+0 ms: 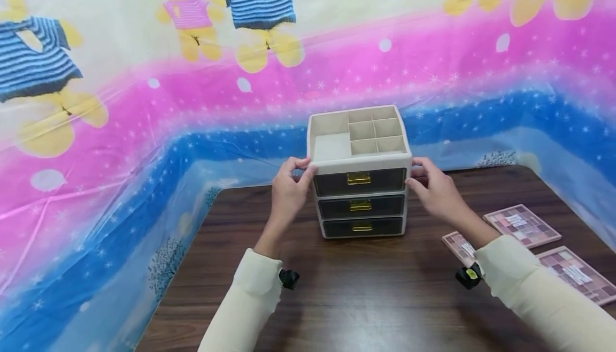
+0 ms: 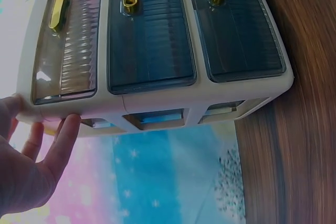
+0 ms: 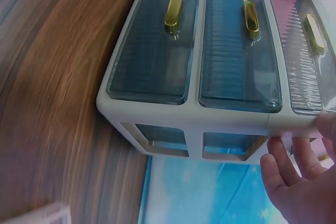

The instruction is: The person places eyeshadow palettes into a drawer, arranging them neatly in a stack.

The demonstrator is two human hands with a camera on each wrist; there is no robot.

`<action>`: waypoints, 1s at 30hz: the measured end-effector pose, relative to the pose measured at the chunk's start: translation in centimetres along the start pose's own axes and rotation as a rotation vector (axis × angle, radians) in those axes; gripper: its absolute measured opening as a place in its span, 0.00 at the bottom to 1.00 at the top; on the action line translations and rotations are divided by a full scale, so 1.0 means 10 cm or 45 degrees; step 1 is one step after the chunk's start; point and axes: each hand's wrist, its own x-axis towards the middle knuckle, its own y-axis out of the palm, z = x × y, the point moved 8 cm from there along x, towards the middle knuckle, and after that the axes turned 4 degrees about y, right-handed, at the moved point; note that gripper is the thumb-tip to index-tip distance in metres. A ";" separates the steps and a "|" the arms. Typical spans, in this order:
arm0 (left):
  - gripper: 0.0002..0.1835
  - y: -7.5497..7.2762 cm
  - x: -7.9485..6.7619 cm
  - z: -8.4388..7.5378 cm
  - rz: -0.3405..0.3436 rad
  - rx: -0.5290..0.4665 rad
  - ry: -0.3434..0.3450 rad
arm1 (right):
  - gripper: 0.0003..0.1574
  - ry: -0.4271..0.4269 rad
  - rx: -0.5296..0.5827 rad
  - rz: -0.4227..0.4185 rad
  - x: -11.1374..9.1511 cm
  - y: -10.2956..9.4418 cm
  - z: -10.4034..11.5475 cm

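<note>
A cream desktop drawer organizer point(image 1: 361, 162) stands upright toward the back of the table. It has three dark see-through drawers with gold handles, all pushed in, under a divided open top. My left hand point(image 1: 290, 191) grips its upper left side, the thumb by the front corner and the fingers along the side. On the opposite side my right hand point(image 1: 435, 189) holds it at about the same height, thumb at the front edge. Both wrist views show the left hand point(image 2: 37, 166) and right hand point(image 3: 299, 171) beside the top drawer, next to the side wall cut-outs.
To the right on the dark wooden table point(image 1: 356, 288) lie a large palette point(image 1: 522, 225), another large palette point(image 1: 577, 274) and a smaller palette point(image 1: 459, 247), partly behind the right forearm. A bear-patterned sheet point(image 1: 240, 90) hangs behind the table and along its sides.
</note>
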 end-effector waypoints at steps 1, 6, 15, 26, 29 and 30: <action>0.13 0.04 0.00 -0.03 0.005 0.012 0.014 | 0.26 0.002 -0.006 -0.004 -0.01 -0.04 -0.02; 0.11 0.23 -0.01 -0.14 0.040 -0.012 0.073 | 0.26 0.026 -0.016 0.005 -0.07 -0.23 -0.12; 0.11 0.33 0.02 -0.17 0.096 -0.131 0.062 | 0.27 0.039 -0.064 0.011 -0.10 -0.32 -0.13; 0.10 0.31 0.02 -0.13 0.110 -0.228 0.066 | 0.19 -0.223 -0.218 -0.650 -0.36 -0.43 0.25; 0.10 0.31 0.02 -0.13 0.099 -0.224 0.073 | 0.17 -0.299 -0.253 -0.717 -0.39 -0.39 0.37; 0.10 0.31 0.02 -0.13 0.096 -0.224 0.073 | 0.16 -0.336 -0.272 -0.719 -0.40 -0.36 0.42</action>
